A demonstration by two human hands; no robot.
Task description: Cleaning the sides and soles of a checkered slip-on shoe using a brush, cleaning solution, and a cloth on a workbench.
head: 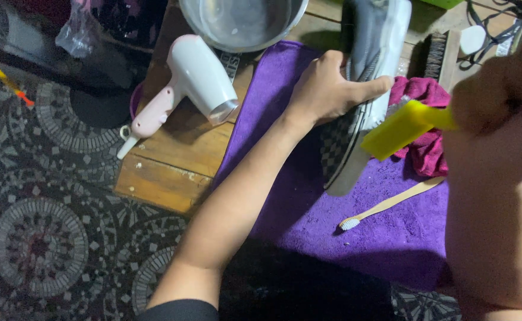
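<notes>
My left hand (331,89) grips a grey and black checkered shoe (365,71) with a white sole, held on its side over a purple towel (356,226). My right hand (499,95), large and blurred at the right edge, holds a yellow brush (400,128) whose head is against the shoe's sole edge. A wooden toothbrush (389,205) with white bristles lies on the towel below the shoe. A crumpled magenta cloth (424,142) lies behind the yellow brush.
A white and pink hair dryer (186,86) lies on the low wooden table (165,172) left of the towel. A metal bowl (243,24) stands at the back. A wooden scrub brush (436,53) and cables lie at the far right. Patterned floor surrounds the table.
</notes>
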